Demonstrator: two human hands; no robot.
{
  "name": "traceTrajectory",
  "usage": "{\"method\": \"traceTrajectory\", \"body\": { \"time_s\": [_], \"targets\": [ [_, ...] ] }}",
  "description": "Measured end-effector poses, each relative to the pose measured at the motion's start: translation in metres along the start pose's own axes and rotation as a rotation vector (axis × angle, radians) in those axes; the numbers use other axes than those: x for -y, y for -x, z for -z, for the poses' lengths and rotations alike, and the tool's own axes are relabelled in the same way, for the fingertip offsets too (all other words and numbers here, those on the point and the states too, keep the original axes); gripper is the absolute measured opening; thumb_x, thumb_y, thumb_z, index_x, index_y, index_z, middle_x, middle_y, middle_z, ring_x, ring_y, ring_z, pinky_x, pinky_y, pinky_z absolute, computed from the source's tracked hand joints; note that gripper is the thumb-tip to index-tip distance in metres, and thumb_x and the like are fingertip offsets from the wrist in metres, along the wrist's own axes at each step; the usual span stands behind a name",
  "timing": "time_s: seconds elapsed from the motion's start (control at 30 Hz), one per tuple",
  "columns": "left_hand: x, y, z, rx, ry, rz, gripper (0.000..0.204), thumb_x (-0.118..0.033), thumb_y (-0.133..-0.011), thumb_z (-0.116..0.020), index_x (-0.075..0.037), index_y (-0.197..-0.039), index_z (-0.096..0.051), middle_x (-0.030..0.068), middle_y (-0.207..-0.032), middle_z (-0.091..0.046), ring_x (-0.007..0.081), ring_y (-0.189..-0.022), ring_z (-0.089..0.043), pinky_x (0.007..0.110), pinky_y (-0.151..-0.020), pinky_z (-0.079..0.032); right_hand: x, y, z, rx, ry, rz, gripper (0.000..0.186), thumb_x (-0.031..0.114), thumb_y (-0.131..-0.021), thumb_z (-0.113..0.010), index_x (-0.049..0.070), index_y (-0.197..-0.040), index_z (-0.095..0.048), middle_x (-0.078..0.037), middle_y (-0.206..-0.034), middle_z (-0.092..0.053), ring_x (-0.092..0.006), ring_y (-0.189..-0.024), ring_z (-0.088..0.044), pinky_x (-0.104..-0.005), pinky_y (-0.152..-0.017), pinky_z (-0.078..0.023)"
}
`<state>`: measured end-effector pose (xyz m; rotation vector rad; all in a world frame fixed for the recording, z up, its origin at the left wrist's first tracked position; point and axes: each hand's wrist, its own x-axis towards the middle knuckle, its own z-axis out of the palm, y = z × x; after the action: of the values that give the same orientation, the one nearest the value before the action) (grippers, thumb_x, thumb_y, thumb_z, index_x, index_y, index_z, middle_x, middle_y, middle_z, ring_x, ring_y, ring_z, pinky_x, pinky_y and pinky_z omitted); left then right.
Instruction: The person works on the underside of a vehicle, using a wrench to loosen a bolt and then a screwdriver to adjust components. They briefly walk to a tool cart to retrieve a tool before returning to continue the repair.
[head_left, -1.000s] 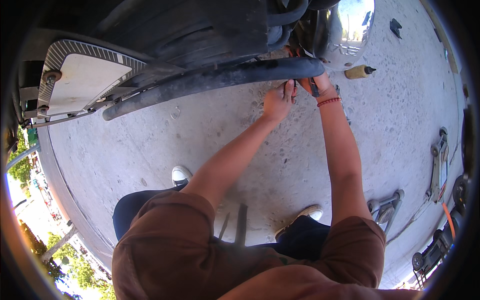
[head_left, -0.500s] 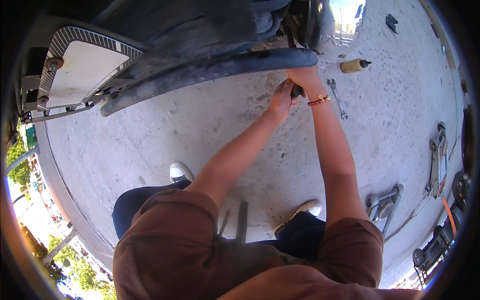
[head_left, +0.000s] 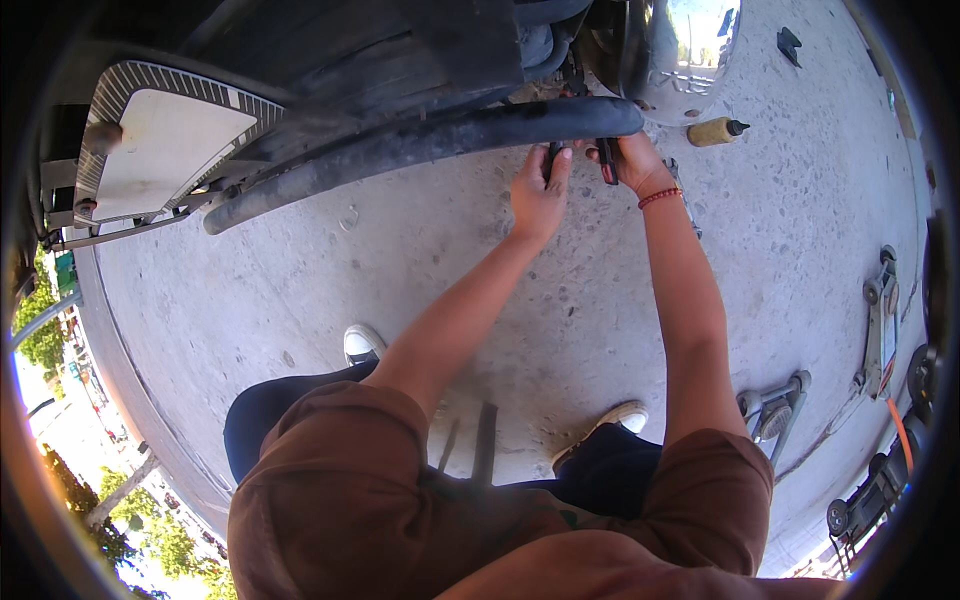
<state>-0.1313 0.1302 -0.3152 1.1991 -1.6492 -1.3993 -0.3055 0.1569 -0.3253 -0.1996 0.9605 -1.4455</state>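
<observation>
Working at: the near underside of a long black exhaust pipe (head_left: 420, 145) on a raised vehicle, both hands up against it.
Pipe axis: it runs left to right across the far part of the scene, its left end lower and nearer, its right end finishing beside a shiny chrome cover (head_left: 690, 45).
Left hand (head_left: 538, 190): just below the pipe, fingers curled around a small dark tool (head_left: 556, 158) that points up at the pipe.
Right hand (head_left: 632, 160): at the pipe's right end, a red bracelet (head_left: 659, 197) on the wrist, closed on a dark-handled tool (head_left: 607, 160) that stands nearly upright against the pipe.
Nearer hand: the right one sits closer to the pipe's end; the left is a little further left along it.
Around: a yellowish bottle (head_left: 712, 131) lies on the concrete floor (head_left: 300, 300) just right of the hands; a floor jack (head_left: 880, 325) is well apart on the right.
</observation>
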Motion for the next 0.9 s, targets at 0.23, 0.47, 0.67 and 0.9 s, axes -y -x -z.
{"method": "traceTrajectory", "body": {
  "time_s": [0.23, 0.47, 0.67, 0.9],
  "targets": [
    [0.016, -0.021, 0.006, 0.056, 0.013, -0.022, 0.026, -0.026, -0.093, -0.062, -0.004, -0.107, -0.063, 0.0076, -0.08, -0.068, 0.0136, -0.068, -0.062, 0.029, -0.065, -0.048, 0.015, 0.001, 0.002, 0.0, 0.076, -0.007, 0.024, 0.022, -0.095, -0.055, 0.004, -0.111, -0.059, -0.008, -0.097, -0.066, -0.0196, -0.077, -0.064, -0.0295, -0.061, -0.052],
    [-0.007, -0.01, 0.004, 0.033, 0.045, -0.051, 0.022, -0.022, -0.095, -0.061, -0.001, -0.098, -0.064, -0.0021, -0.079, -0.063, 0.0035, -0.07, -0.051, 0.021, -0.065, -0.043, -0.025, -0.001, 0.004, 0.206, -0.34, -0.064, 0.033, 0.005, -0.088, -0.056, -0.003, -0.12, -0.053, -0.015, -0.114, -0.063, -0.0261, -0.106, -0.061, -0.0378, -0.089, -0.052],
    [-0.001, -0.012, 0.004, 0.051, 0.102, -0.081, 0.02, -0.022, -0.095, -0.061, -0.002, -0.097, -0.064, -0.0006, -0.078, -0.065, 0.0039, -0.07, -0.054, 0.022, -0.064, -0.045, -0.03, -0.003, 0.002, 0.256, -0.371, -0.041, 0.038, 0.002, -0.085, -0.057, -0.003, -0.123, -0.052, -0.014, -0.119, -0.061, -0.0276, -0.111, -0.059, -0.0435, -0.099, -0.045],
    [-0.006, -0.014, 0.006, 0.092, 0.074, -0.07, 0.021, -0.023, -0.097, -0.058, -0.002, -0.095, -0.062, -0.003, -0.069, -0.058, 0.004, -0.062, -0.05, 0.022, -0.057, -0.042, -0.029, 0.002, -0.004, 0.339, -0.491, -0.019, 0.048, 0.0, -0.081, -0.056, -0.003, -0.128, -0.048, -0.016, -0.125, -0.058, -0.0302, -0.123, -0.05, -0.0451, -0.106, -0.038]
  ]
}}
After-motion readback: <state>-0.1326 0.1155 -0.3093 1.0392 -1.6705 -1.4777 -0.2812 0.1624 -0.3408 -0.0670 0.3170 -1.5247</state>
